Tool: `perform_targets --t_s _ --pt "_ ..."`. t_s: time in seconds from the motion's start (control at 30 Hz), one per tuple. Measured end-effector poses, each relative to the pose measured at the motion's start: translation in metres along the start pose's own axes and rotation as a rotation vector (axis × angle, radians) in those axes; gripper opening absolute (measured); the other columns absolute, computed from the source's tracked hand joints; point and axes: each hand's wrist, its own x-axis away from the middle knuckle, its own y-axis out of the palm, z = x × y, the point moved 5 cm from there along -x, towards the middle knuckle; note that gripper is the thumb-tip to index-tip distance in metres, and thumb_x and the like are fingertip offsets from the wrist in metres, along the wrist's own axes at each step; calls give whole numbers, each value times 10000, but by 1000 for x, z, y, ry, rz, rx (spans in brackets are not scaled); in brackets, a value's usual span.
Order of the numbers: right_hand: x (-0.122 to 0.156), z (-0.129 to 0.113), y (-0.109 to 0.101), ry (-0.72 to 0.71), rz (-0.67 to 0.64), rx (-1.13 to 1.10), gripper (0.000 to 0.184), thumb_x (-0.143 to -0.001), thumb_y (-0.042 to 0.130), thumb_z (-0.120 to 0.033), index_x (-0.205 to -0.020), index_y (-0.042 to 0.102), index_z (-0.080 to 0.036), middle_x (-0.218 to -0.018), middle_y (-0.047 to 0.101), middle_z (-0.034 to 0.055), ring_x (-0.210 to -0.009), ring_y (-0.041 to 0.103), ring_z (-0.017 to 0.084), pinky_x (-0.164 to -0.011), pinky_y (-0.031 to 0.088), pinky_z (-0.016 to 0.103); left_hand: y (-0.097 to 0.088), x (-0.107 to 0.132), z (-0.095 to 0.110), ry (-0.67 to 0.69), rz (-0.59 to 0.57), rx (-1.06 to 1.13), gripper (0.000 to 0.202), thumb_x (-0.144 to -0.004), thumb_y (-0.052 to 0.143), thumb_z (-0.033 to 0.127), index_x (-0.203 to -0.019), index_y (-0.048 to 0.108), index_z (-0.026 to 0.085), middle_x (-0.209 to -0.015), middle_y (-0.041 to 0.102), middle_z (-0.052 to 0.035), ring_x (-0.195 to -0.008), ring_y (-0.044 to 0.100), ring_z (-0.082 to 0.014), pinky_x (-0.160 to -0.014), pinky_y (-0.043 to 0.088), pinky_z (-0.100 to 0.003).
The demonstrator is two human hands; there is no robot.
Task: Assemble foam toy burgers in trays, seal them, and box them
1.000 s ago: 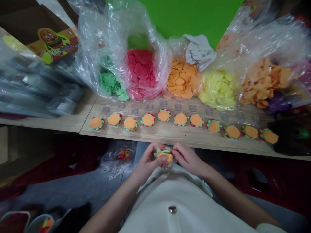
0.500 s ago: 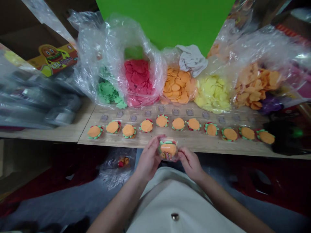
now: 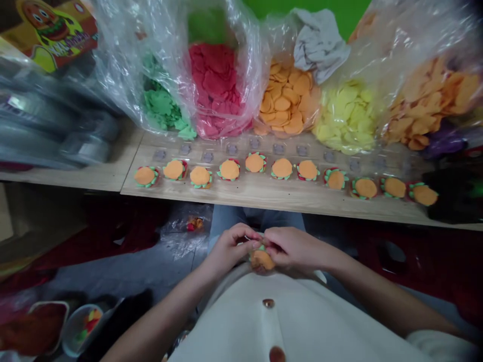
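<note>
Both hands meet close to my body, below the wooden table edge (image 3: 264, 198). My left hand (image 3: 230, 249) and my right hand (image 3: 292, 249) pinch a small toy burger (image 3: 261, 260) between them, orange with green frills, fingers closed round it. On the table a row of several similar toy burgers (image 3: 282, 169) runs from left to right. Behind it lies a row of small clear plastic cases (image 3: 232, 149).
Clear bags at the back hold green pieces (image 3: 162, 108), red pieces (image 3: 215, 85), orange discs (image 3: 285, 100), yellow pieces (image 3: 345, 118) and more orange pieces (image 3: 430, 103). A printed burger box (image 3: 49, 30) stands far left. Tubs (image 3: 81, 327) sit on the floor, lower left.
The hands rose to the table edge with the burger in a clear wrapper, then dropped back towards my body. The right hand now covers more of the burger.
</note>
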Motion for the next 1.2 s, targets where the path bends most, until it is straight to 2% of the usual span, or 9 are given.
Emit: perform_targets --t_s 0.2,0.33,0.5,0.63,0.77,0.9,1.0,1.1,1.2 --pt "4 -9 11 -15 55 -5 103 -733 460 -137 -650 412 -174 -622 427 -38 -580 341 85 -535 215 225 10 2 9 77 -18 -296 120 -789 564 254 -766 641 164 -784 603 -31 -783 534 -141 -725 397 -254" --pt "4 8 7 36 134 -135 122 -773 456 -175 -658 417 -174 -632 426 -42 -583 358 82 -543 257 211 7 -9 3 16 -39 -181 167 -799 546 293 -808 639 155 -831 612 -50 -797 541 -148 -727 411 -258" --pt "2 47 -6 147 225 -582 198 -835 454 -343 -720 452 -181 -639 448 -47 -572 436 84 -527 357 202 9 -38 7 -38 -289 112 399 -672 693 277 -1045 583 190 -993 593 -58 -900 549 -165 -783 426 -268" --pt "16 55 -22 205 382 -964 343 -841 407 -513 -797 494 -184 -710 529 -15 -629 545 111 -592 475 259 7 -72 32 -63 -73 301 399 -694 680 300 -1053 542 194 -933 590 -33 -758 567 -123 -684 435 -232" --pt "26 51 -31 157 557 -1043 338 -810 477 -519 -837 517 -185 -765 590 11 -718 590 137 -629 504 278 21 -101 62 -3 75 397 410 -695 681 304 -1058 517 209 -918 573 -10 -736 558 -102 -645 434 -203" --pt "28 60 -29 127 812 -1056 308 -806 496 -503 -830 531 -198 -722 604 -3 -681 607 144 -661 505 299 48 -114 76 5 58 378 370 -709 675 279 -1038 523 206 -913 573 -3 -753 553 -90 -673 448 -186" --pt "38 70 -28 83 893 -1059 296 -810 493 -481 -874 562 -200 -774 620 0 -710 614 145 -710 496 307 72 -118 78 -49 -64 362 365 -741 645 271 -1081 519 223 -982 584 -16 -797 570 -105 -683 478 -199" --pt "80 99 -46 167 920 -945 256 -762 565 -428 -836 593 -185 -752 634 -1 -702 599 149 -697 490 305 92 -127 70 -151 -141 367 407 -748 639 238 -1131 500 257 -1070 582 -22 -847 592 -122 -704 514 -237" --pt "185 158 -86 507 1359 -784 253 -661 659 -371 -806 585 -177 -754 621 20 -740 567 175 -710 474 318 101 -143 61 -188 -33 386 391 -718 667 209 -1077 524 261 -1060 600 -8 -792 618 -113 -649 535 -226"
